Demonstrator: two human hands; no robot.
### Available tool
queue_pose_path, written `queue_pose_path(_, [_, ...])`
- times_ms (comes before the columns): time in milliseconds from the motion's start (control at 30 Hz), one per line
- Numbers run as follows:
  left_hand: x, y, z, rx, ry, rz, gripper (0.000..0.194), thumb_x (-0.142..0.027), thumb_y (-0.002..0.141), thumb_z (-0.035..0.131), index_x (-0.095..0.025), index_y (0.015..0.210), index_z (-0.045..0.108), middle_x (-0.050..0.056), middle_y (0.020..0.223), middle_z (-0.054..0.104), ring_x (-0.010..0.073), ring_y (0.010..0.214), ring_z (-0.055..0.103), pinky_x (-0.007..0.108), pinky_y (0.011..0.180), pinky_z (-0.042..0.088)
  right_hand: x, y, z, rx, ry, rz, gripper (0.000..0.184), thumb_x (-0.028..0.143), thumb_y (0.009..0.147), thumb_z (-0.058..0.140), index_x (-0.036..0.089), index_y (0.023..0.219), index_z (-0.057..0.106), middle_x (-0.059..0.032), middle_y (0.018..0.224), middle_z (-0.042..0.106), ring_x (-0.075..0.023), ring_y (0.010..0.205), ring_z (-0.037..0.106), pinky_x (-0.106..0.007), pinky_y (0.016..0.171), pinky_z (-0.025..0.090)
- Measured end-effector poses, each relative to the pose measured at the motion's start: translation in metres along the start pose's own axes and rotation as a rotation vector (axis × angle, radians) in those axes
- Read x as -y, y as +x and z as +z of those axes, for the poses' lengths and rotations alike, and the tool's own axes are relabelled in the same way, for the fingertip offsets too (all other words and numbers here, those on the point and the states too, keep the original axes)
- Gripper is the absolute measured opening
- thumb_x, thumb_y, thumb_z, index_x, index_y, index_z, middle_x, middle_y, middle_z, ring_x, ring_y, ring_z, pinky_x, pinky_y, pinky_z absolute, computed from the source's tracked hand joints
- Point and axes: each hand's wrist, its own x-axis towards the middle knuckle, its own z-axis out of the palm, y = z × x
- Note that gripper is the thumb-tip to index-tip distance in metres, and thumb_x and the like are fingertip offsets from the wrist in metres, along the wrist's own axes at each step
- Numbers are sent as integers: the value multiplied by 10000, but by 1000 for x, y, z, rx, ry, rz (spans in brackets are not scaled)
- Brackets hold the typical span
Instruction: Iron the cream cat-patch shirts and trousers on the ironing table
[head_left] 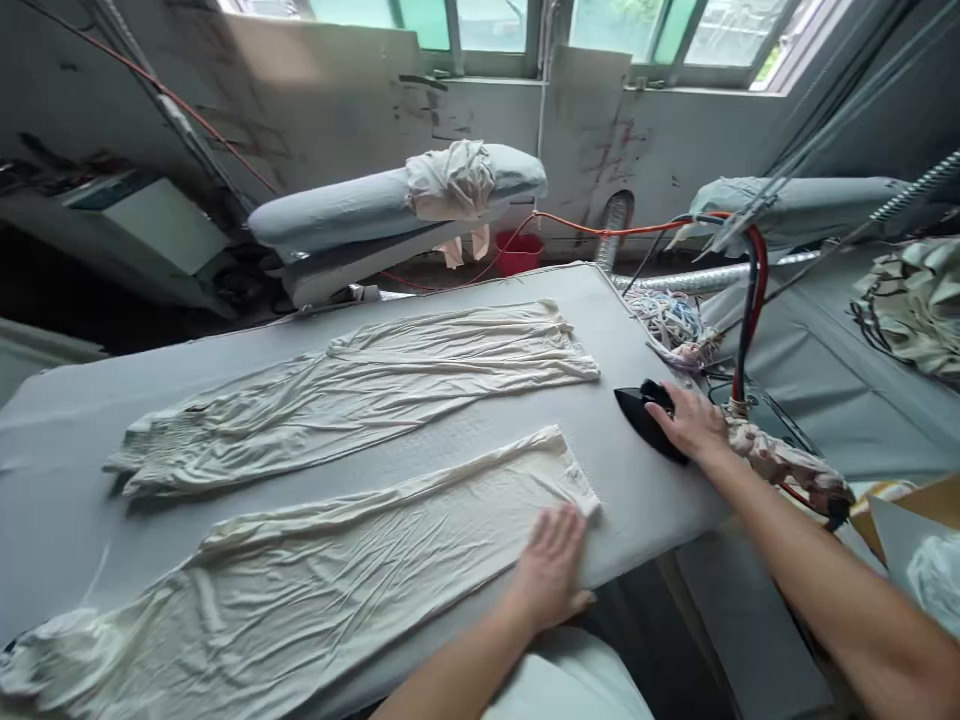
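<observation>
Two long, wrinkled cream trouser legs lie side by side on the padded ironing table. My left hand [553, 565] rests flat, fingers stretched out, on the hem end of the nearer trouser leg [420, 560]. The farther trouser leg [390, 390] lies beyond it, untouched. At the table's right end, my right hand [691, 420] is wrapped round the handle of a black iron [651, 425]. The iron's tip points left and away from me, and it sits on the table's bare cover, apart from both legs. Its underside is hidden.
The grey-white ironing table [645, 520] fills the middle. Behind it stand a padded sleeve board [330, 210] with crumpled cloth [451, 180] and a red bucket [519, 252]. Thick hoses [752, 300] hang by the iron. Fabric strips [667, 315] and a cardboard box [919, 505] are to the right.
</observation>
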Motion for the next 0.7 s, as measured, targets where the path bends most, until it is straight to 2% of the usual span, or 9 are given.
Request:
queue_pose_path(100, [-30,60,2,68,-15,181,973,-626,911,508,-51,1623,179,191,1696,96,306,1588,31,486,1306,45,8,12,-23,423,110,-75,463,496,908,553,146,1176,692,-145,1081,748,-291,986,678,-359,844,529])
queue_pose_path(167, [-32,71,-4,70,-31,231,951,-584,912,527,-31,1613,197,202,1695,107,286,1590,18,455,1306,28,32,-3,-30,494,188,-204,446,541,907,549,178,1119,698,-112,1043,758,-261,931,679,-315,775,518])
queue_pose_path(233, [-30,64,-5,59,-84,285,910,-546,910,542,-37,1602,245,204,1694,149,283,1590,48,450,1305,41,71,-22,-28,485,211,-266,462,597,930,508,205,1092,691,-94,1034,758,-244,902,678,-298,737,493])
queue_pose_path(300, [-30,47,-1,58,-186,336,849,-533,887,585,-51,1555,381,213,1654,298,308,1572,190,464,1301,102,115,-36,-15,554,196,-299,459,600,954,474,211,1084,681,-84,997,757,-229,854,679,-284,690,462])
queue_pose_path(400, [-33,13,3,73,-438,323,580,-556,880,614,-179,1315,684,129,1417,645,289,1360,565,400,1182,398,167,-43,14,631,101,-312,429,552,963,479,191,1093,670,-98,992,750,-237,844,680,-284,659,422])
queue_pose_path(467, [-23,-17,-10,-13,-554,154,383,-523,910,590,-264,1125,771,46,1185,777,220,1113,719,309,987,537,177,-46,31,586,69,-283,459,552,971,446,173,1100,669,-125,1015,746,-256,873,681,-297,664,419])
queue_pose_path(533, [5,-55,-40,-247,-523,-162,288,-453,930,564,-277,992,784,17,1009,810,180,944,753,267,881,558,165,-55,42,601,98,-319,497,568,976,402,168,1067,681,-136,989,750,-265,875,687,-308,673,434])
queue_pose_path(633, [80,-128,-110,-599,-239,-741,294,-333,950,474,-246,922,753,29,937,796,182,919,737,281,873,560,121,-81,53,786,52,-555,383,546,895,525,213,920,713,-98,895,763,-273,826,700,-316,681,455])
queue_pose_path(700, [138,-178,-159,-685,-35,-1023,351,-189,907,399,-226,1007,733,63,1039,768,211,1031,700,331,928,544,98,-99,60,830,-50,-695,283,516,803,650,248,851,728,-72,830,763,-278,783,708,-316,670,459])
